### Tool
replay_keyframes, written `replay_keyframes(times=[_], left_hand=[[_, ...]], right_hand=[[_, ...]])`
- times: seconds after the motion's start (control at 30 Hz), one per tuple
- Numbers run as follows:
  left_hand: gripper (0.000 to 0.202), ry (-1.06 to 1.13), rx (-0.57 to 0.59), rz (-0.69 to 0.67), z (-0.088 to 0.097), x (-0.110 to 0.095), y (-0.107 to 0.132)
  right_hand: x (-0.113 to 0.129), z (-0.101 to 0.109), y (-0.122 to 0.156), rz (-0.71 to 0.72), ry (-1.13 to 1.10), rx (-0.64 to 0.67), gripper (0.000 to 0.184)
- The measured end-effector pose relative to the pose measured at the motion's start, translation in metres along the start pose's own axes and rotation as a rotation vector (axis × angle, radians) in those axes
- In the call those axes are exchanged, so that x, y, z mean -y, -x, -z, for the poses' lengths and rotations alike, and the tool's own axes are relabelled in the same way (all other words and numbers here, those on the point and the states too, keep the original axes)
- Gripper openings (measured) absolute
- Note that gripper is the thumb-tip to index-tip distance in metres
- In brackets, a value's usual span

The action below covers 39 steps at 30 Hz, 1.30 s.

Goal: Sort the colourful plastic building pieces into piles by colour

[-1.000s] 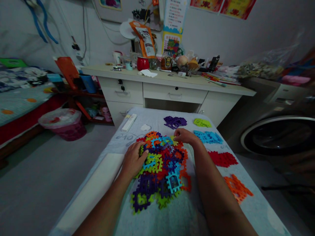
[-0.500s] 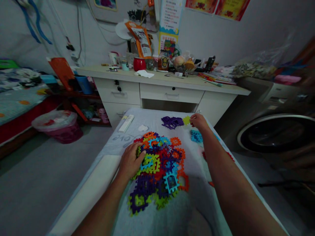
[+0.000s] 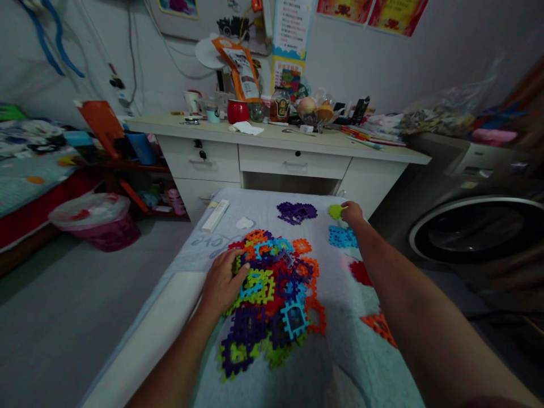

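Observation:
At the far right of the cloth-covered table, my right hand pinches a yellow-green toothed building piece. It is just beyond a group of blue pieces. My left hand lies with thumb and fingers apart on the left edge of a mixed pile of interlocking plastic pieces in purple, orange, red, blue and yellow-green; some fingertips are hidden there. A purple group sits left of my right hand. Nearer along the right side are red pieces and orange pieces, partly covered by my right forearm.
A white box-like bar lies at the table's far left corner. Behind the table stands a white desk crowded with jars and papers. A washing machine is on the right; a lined pink bin stands on the floor at left.
My right hand has moved right with the yellow-green piece, away from the purple group. More of the blue, red and orange pieces now shows. My left hand stays on the pile.

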<state>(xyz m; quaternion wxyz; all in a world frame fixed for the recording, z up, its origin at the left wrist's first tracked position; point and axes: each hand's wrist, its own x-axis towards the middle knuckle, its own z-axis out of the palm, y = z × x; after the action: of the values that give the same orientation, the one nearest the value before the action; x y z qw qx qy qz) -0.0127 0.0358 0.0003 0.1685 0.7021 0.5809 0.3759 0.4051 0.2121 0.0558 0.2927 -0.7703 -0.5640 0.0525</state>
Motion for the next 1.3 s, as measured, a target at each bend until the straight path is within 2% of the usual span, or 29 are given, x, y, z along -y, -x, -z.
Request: replay_keyframes(times=[0.13,0.23,0.3,0.4,0.5,0.57,0.7,0.77,0.93,1.07,1.17,1.3], left_hand=[[0.036,-0.001,-0.003,0.004,0.000,0.000,-0.001],[0.036,-0.007,0.005,0.004,0.000,-0.002,-0.001],[0.037,-0.011,0.009,-0.001,0.001,-0.002,-0.001],[0.037,-0.018,0.011,-0.009,0.000,-0.002,0.000],[0.037,-0.012,0.009,-0.014,-0.001,-0.001,-0.001],[0.036,-0.009,0.005,-0.017,-0.001,0.000,-0.001],[0.037,-0.014,0.004,-0.015,-0.001,0.000,-0.002],[0.036,-0.016,-0.001,-0.014,-0.001,0.000,-0.002],[0.036,-0.019,-0.014,-0.013,-0.002,0.001,-0.002],[0.037,-0.020,-0.022,-0.020,-0.003,0.002,-0.002],[0.037,-0.022,-0.010,-0.023,-0.004,0.004,-0.003],[0.040,-0.032,-0.001,-0.027,-0.005,0.007,-0.004]], right_hand=[[0.000,0.005,0.004,-0.101,0.047,-0.072,0.041],[0.006,0.011,0.013,-0.066,0.041,-0.086,0.041],[0.013,0.014,0.023,-0.018,0.010,-0.048,0.036],[0.029,0.015,0.047,0.087,-0.061,0.104,0.027],[0.049,0.009,0.081,0.264,-0.078,0.352,0.020],[0.062,0.002,0.104,0.365,-0.039,0.489,0.021],[0.078,-0.007,0.138,0.450,0.144,0.580,0.043],[0.081,-0.007,0.145,0.480,0.211,0.600,0.045],[0.078,-0.001,0.149,0.476,0.236,0.579,0.031],[0.067,0.010,0.148,0.404,0.107,0.502,0.023],[0.051,0.031,0.145,0.349,-0.041,0.453,0.019],[0.025,0.072,0.146,0.278,-0.153,0.322,0.012]])
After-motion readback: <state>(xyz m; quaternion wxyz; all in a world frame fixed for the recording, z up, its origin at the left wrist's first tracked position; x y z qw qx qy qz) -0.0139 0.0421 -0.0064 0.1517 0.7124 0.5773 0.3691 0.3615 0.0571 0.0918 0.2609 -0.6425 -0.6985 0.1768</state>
